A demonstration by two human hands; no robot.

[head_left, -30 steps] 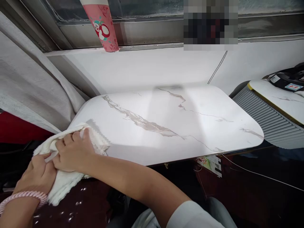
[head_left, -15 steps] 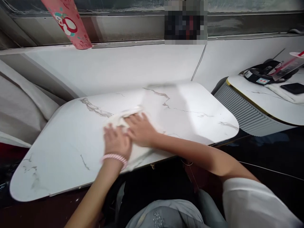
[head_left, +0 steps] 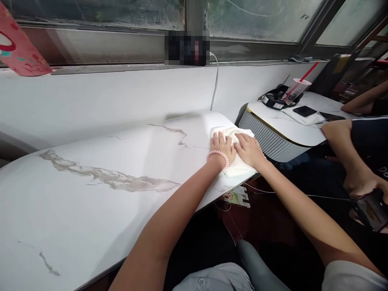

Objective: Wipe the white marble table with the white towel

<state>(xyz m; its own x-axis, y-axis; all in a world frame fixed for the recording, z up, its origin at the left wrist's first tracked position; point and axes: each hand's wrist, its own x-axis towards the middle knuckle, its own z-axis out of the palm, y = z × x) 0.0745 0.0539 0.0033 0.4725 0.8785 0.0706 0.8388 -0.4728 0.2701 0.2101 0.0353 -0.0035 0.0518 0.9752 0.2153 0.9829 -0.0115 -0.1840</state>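
Observation:
A white cloth (head_left: 239, 167) lies spread over the right end of the white marble-patterned tabletop (head_left: 121, 214). My left hand (head_left: 222, 148), with a pink coiled band at its wrist, rests on the cloth's left part, fingers stretched and flat. Beside it, my right hand (head_left: 249, 151) presses on the cloth's right part, its fingers also extended. The two hands are close together, and neither is wrapped around the cloth. Both palms are pressed downward, so their undersides are hidden.
Just right stands a second table (head_left: 273, 121) with a ribbed side, bearing a cup with a red straw (head_left: 295, 91), a black phone (head_left: 304, 111) and a dark round device (head_left: 275, 98). Another person's hand (head_left: 363, 182) holds a phone. A white cable (head_left: 216, 81) hangs along the wall.
Both hands and the cloth have moved from the table's middle to its right end. The view has turned rightward, bringing another person into sight.

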